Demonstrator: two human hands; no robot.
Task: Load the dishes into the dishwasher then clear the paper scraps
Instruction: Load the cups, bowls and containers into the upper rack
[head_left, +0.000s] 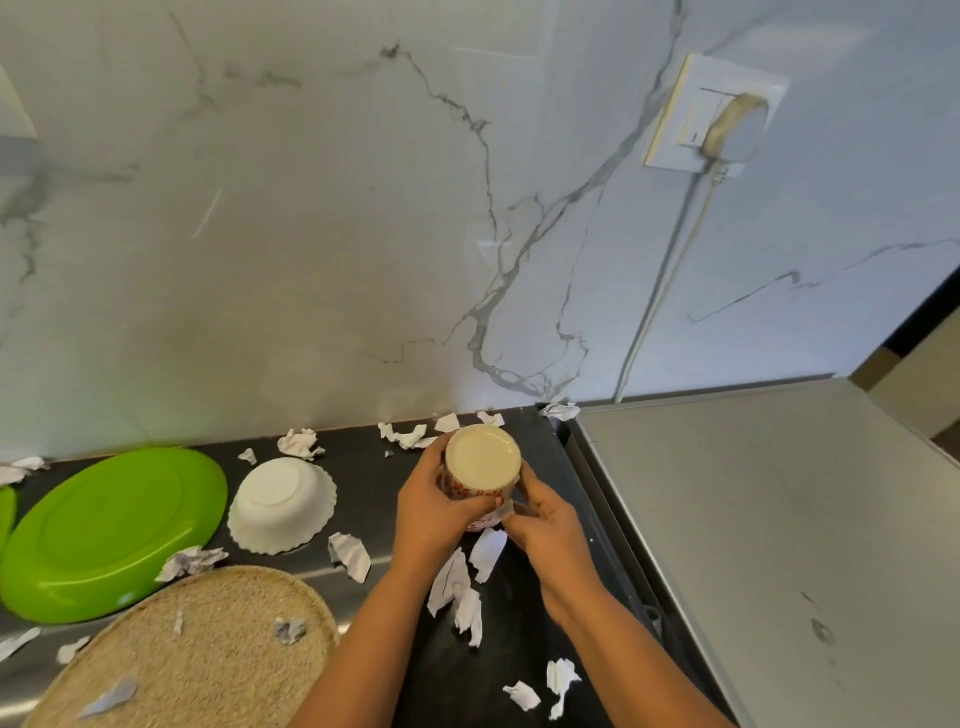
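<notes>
An upside-down cream mug (483, 457) with a red pattern is held above the dark counter (524, 613), its base facing up. My left hand (434, 512) wraps around its left side. My right hand (540, 522) grips the right side, where the handle seems to be. A green plate (111, 530) lies upside down at the left. Beside it a white scalloped bowl (283, 504) also rests upside down. Several crumpled paper scraps (457, 587) are scattered over the counter, including along the wall (410, 434) and near the front edge (561, 678).
A round woven mat (202, 654) with a few scraps on it lies at the front left. A grey appliance top (779, 519) adjoins the counter on the right. A marble wall carries a socket (711, 119) with a plugged-in cord.
</notes>
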